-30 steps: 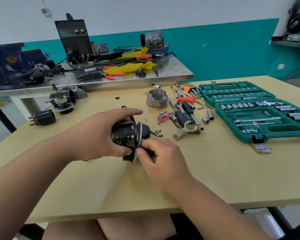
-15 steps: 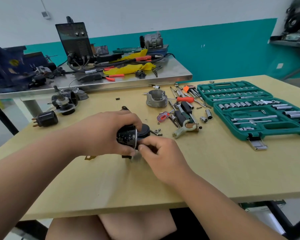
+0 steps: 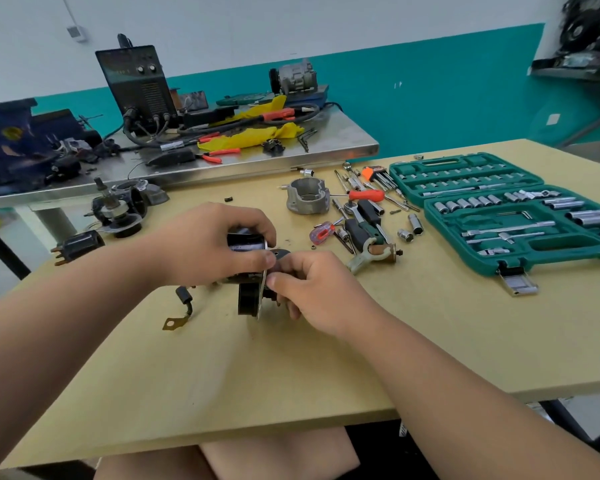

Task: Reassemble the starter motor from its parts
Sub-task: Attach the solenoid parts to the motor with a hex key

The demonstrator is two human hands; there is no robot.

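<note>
The left hand (image 3: 201, 247) has its fingers (image 3: 253, 226) wrapped over the top of the black motor body (image 3: 245, 242), with the thumb pressed in from below. That's a proper grip round the barrel. The right hand (image 3: 312, 289) has its fingers (image 3: 281, 280) curled and pinched onto the thin metal plate (image 3: 262, 289) at the right end of the motor body. Whether some small part is also being held there can't be told, since it's hidden behind the knuckles.

The motor body is held low over the bench (image 3: 222, 375), and a shorter black drum (image 3: 246, 299) hangs under it on the same plate. Whether the drum is actually resting on the bench can't be made out. A stubby black lead (image 3: 184, 301) with a brass tab trails off to the lower left of the motor body and lies on the bench.

As for handling, it'd be guessed as heavy for its size, fully rigid, and a bit slick on that glossy paint. The barrel looks like the place to hold it. The plate edge looks thin and probably sharp, and the lead shouldn't be used as a handle.

Just right of the motor body a pale fork lever (image 3: 368, 254) is lying among loose sockets (image 3: 405, 234). A grey housing (image 3: 307, 197) is sat behind and to the right, with an open green socket case (image 3: 499, 271) well off beyond that. Behind and left of the motor body, a pile of dark parts (image 3: 118, 209) is parked.
</note>
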